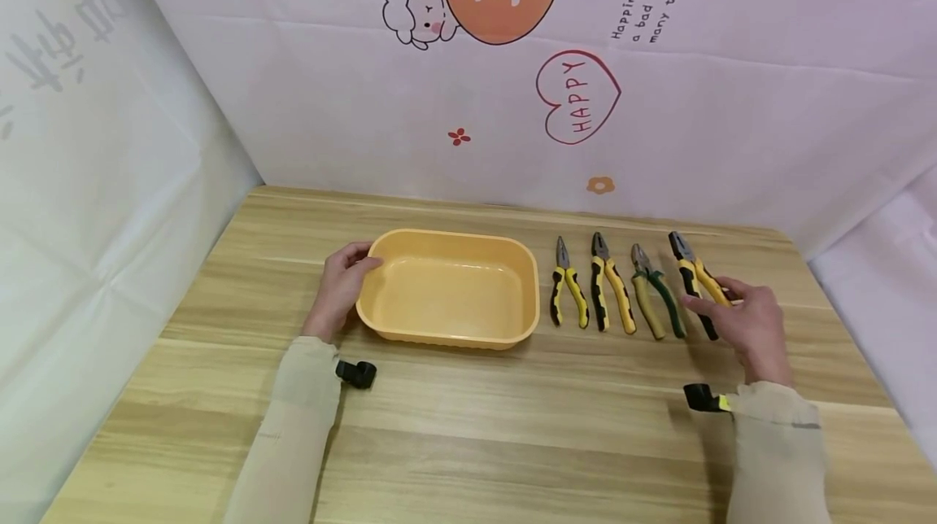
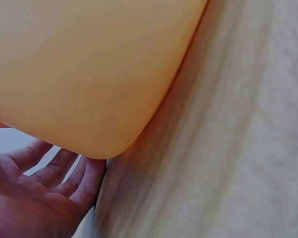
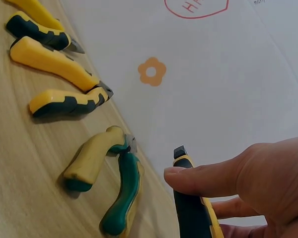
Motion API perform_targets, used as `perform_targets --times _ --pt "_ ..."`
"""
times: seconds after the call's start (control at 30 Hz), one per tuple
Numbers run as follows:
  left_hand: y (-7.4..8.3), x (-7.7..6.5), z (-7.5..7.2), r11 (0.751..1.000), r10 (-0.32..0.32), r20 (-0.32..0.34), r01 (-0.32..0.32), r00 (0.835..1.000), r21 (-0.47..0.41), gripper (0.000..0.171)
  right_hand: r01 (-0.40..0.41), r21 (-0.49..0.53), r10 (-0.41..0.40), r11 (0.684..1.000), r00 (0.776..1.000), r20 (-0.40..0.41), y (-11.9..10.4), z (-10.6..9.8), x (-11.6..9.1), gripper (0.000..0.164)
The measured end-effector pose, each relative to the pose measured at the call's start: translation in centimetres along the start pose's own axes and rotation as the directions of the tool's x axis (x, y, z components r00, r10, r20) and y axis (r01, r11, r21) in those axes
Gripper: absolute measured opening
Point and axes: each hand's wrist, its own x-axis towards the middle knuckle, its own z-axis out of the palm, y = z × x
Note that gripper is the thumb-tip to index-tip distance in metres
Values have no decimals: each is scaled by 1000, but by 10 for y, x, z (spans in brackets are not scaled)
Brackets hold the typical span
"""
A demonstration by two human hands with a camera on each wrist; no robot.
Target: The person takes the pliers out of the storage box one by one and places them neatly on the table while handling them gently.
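At the left end of a yellow plastic basin [image 1: 448, 338], my left hand [image 1: 340, 286] holds the rim, thumb over the edge and fingers along the outer wall. In the left wrist view those fingers [image 2: 87, 183] lie against the basin's lower corner. My right hand [image 1: 754, 327] grips yellow-and-black combination pliers [image 1: 687, 273] by the handles, metal head pointing away from me. The right wrist view shows the thumb [image 3: 203, 179] pressed along the dark handle. The pliers' lower end is cut off there.
Between basin and right hand lie yellow-and-black long-nose pliers [image 1: 577, 297], larger yellow-and-black pliers [image 1: 621, 293] and green-handled pliers [image 1: 648, 304], side by side on the wooden table [image 1: 512, 426]. A white printed cloth [image 1: 351, 117] rises behind the table.
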Motion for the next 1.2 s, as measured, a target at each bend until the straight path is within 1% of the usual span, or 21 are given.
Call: perform_targets --times 0.27,0.47,0.8,1.03,1.2 --pt "0 0 1 1000 1 -11 -1 1000 0 37 -19 3 19 1000 1000 -5 7 3 3 87" --pt "1 0 1 1000 -4 -12 4 1000 -2 36 -31 -16 30 999 999 -11 13 6 8 87" --pt "1 -1 0 1000 -4 -3 4 1000 3 38 -25 -28 25 999 1000 -19 18 9 11 84" --pt "1 0 -1 1000 -7 -4 7 1000 -2 37 6 -66 -10 998 999 -53 21 10 13 76" --pt "1 0 0 1000 -5 0 5 1000 -1 37 -1 -73 -3 997 998 -58 23 11 14 75"
